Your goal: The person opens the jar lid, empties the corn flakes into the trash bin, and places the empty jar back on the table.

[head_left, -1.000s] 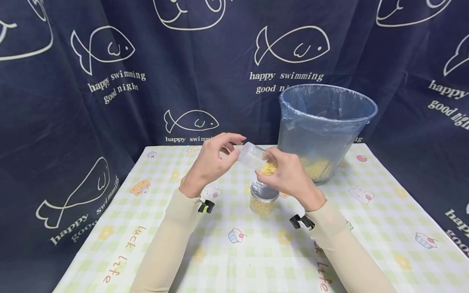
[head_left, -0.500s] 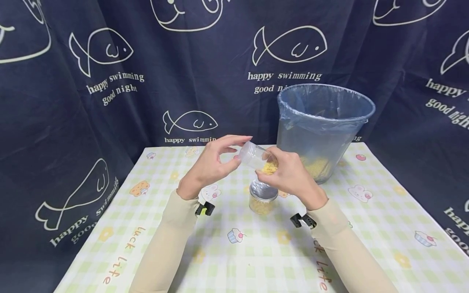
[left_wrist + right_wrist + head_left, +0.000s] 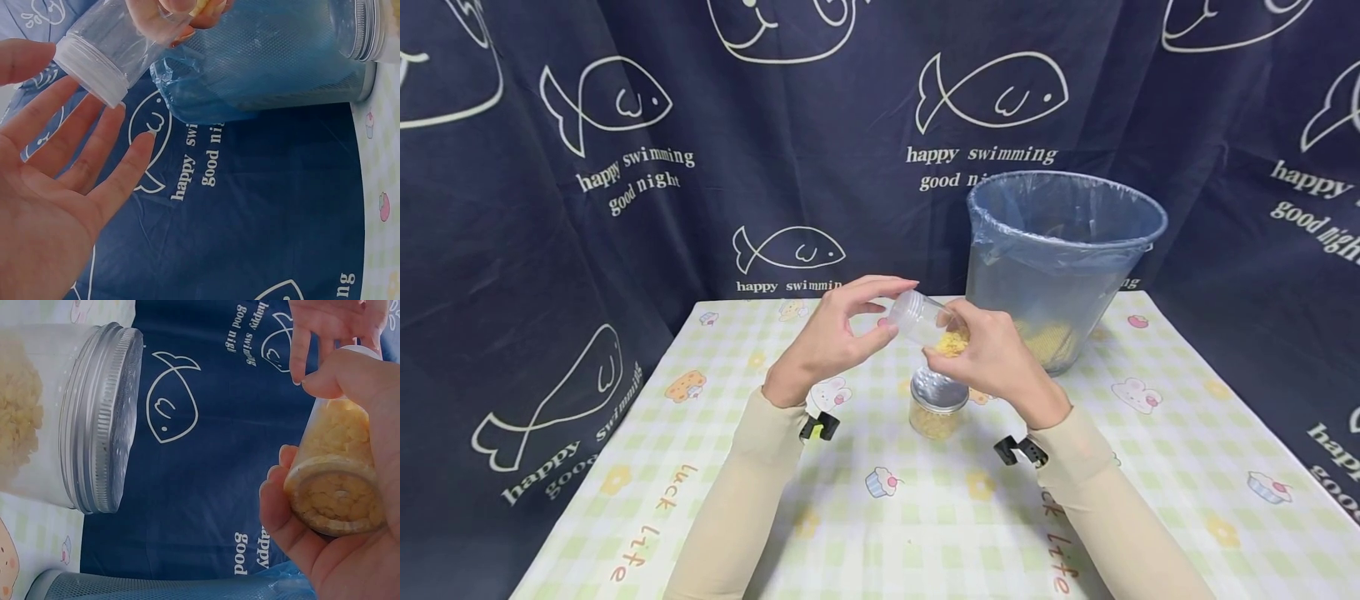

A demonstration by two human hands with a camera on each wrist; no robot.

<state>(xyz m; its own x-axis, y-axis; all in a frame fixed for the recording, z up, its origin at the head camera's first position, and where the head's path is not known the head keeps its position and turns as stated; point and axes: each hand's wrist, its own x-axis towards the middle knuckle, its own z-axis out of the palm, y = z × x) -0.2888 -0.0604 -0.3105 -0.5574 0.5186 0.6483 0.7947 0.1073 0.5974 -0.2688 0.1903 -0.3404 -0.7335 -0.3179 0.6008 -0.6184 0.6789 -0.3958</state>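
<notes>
My right hand (image 3: 981, 354) grips a small clear plastic jar (image 3: 340, 434), tilted in the air, with yellow flakes settled at its base. The jar's translucent white lid (image 3: 92, 70) points toward my left hand (image 3: 831, 329). Thumb and fingertips of that hand span the lid's rim; in the left wrist view the thumb touches one side and the fingers, fairly straight, reach the other. Below on the table stands a second jar (image 3: 937, 417), wider, with a silver metal lid (image 3: 112, 419) and pale yellow pieces inside. The left index fingertip is partly hidden behind the lid.
A mesh bin (image 3: 1037, 292) lined with a blue plastic bag stands at the back right, yellow showing low inside it. A checked cloth (image 3: 880, 542) covers the table. A dark blue curtain (image 3: 820, 167) hangs behind.
My left fingers have straightened and shifted slightly around the small jar's lid since a second ago. The right hand keeps hold of the jar. Little differs over the last half second.
</notes>
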